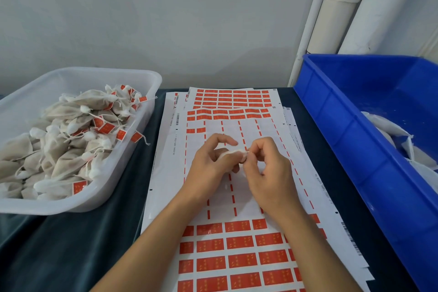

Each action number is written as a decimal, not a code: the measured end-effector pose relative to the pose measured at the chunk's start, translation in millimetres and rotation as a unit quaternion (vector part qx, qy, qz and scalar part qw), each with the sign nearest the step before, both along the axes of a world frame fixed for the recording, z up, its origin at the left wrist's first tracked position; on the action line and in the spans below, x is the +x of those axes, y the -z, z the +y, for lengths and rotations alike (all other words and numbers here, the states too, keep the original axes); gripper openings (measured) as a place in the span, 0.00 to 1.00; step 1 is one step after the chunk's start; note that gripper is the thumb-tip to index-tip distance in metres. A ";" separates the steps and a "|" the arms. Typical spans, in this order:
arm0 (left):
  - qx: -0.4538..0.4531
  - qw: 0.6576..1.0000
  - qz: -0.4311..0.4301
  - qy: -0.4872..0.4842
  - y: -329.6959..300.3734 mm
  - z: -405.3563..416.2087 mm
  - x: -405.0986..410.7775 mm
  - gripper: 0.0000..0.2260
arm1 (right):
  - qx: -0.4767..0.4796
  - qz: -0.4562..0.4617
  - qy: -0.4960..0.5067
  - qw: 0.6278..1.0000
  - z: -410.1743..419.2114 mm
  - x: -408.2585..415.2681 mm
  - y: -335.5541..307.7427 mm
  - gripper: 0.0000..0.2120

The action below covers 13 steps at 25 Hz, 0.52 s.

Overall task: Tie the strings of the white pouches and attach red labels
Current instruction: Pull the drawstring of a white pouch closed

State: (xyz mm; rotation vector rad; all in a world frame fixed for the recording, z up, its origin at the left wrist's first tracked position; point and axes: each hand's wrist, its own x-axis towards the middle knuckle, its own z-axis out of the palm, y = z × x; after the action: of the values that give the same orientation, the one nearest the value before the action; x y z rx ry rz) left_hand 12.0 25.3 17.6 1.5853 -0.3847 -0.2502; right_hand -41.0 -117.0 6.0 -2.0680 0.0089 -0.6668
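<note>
A small white pouch [233, 153] is held between both hands over the label sheets. My left hand [213, 161] grips the pouch body with curled fingers. My right hand [265, 166] pinches the pouch's neck or string at its right end; the string itself is too small to make out. Sheets of red labels [239, 261] lie flat under the hands, with the middle rows peeled away and full rows near me and at the far end [232, 99].
A translucent white tub [132, 149] at the left holds several tied pouches with red labels. A blue crate [355, 149] at the right holds plain white pouches [388, 125]. The table is covered in dark cloth [71, 244]. White pipes [331, 19] stand behind.
</note>
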 end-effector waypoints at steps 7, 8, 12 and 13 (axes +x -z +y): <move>0.047 0.995 -0.068 0.049 1.4 -4.9 -2.6 0.05 | 0.039 0.016 0.069 0.997 -8.9 1.7 0.6 0.08; 0.059 0.995 -0.069 0.044 2.8 -4.8 -2.3 0.05 | 0.036 0.023 0.072 0.996 -8.5 2.3 -0.2 0.09; 0.076 0.995 -0.059 0.015 6.7 -2.9 -1.3 0.04 | 0.155 0.060 0.040 0.985 -12.4 4.6 -2.5 0.02; 0.078 0.995 -0.058 0.011 7.3 -2.7 -0.9 0.03 | 0.200 0.074 0.021 0.977 -14.1 4.3 -3.9 0.03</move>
State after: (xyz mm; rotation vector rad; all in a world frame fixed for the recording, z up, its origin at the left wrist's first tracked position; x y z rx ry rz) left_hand 11.1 22.6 10.3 1.7554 -0.4816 -0.2088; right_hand -36.7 -131.1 9.9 -1.7247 0.2544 -0.4881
